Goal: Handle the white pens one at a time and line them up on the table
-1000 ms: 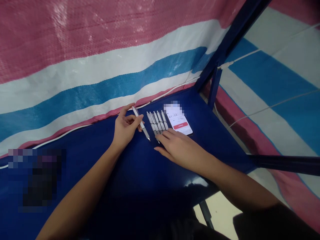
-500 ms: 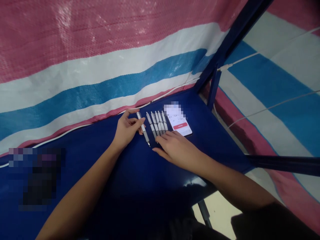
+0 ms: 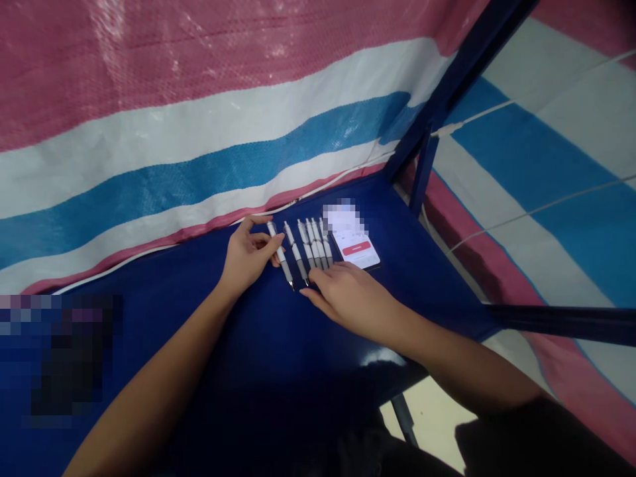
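My left hand pinches a white-and-grey click pen between thumb and fingers, its metal tip pointing toward me just above the table. To its right a second pen lies apart from a row of several like pens, side by side. Over the row's lower ends rests my right hand, thumb and index finger apart. The second pen's tip lies between them, the index finger close to or touching it; its other fingers cover the row's lower ends. Against the row's right side lies a phone with a lit screen.
Everything lies on a dark blue table. A blurred-out dark object is at its left. Striped plastic sheeting hangs behind, with a white cable along the back edge. Blue metal frame bars stand at the right.
The second pen has shifted slightly left, widening the gap between it and the row. My left hand still holds its pen. The view has drifted a little.
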A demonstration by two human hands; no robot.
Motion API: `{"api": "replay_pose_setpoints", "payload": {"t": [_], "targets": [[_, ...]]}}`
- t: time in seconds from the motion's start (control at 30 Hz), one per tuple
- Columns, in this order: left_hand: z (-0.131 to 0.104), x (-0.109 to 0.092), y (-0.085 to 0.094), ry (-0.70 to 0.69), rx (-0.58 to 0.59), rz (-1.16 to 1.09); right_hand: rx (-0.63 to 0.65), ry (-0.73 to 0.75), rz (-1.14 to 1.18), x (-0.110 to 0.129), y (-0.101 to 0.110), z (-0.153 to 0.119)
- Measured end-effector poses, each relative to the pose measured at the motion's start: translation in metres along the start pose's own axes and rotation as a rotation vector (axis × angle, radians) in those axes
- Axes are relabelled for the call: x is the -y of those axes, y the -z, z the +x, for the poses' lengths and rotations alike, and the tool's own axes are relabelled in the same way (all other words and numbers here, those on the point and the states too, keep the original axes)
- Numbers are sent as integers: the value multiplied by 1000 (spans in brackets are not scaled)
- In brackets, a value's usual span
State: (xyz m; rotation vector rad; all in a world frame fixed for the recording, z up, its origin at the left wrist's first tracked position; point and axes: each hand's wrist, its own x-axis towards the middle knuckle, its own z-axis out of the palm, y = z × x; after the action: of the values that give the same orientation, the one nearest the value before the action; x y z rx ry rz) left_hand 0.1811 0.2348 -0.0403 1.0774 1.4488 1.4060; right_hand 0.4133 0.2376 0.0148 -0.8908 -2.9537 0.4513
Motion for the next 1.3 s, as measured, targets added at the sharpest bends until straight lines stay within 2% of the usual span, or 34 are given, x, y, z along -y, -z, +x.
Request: {"api": "replay_pose_setpoints", "payload": {"t": [0.3,0.53,1.0,1.17,1.3], "targets": [[-1,5,4,0,-51,-3,-7,4,97,0,-5,2],[-3,8,7,33,-48,70,-44,-15,147,-2,-8,3],[-4,2,5,49,-54,160,34,-15,113,3,-6,4],[-3,5,7,-18,-63,205,39,-7,75,3,-9,5],[-2,11,11,-96,-91,344,28,21,32,5,-14,5]]}}
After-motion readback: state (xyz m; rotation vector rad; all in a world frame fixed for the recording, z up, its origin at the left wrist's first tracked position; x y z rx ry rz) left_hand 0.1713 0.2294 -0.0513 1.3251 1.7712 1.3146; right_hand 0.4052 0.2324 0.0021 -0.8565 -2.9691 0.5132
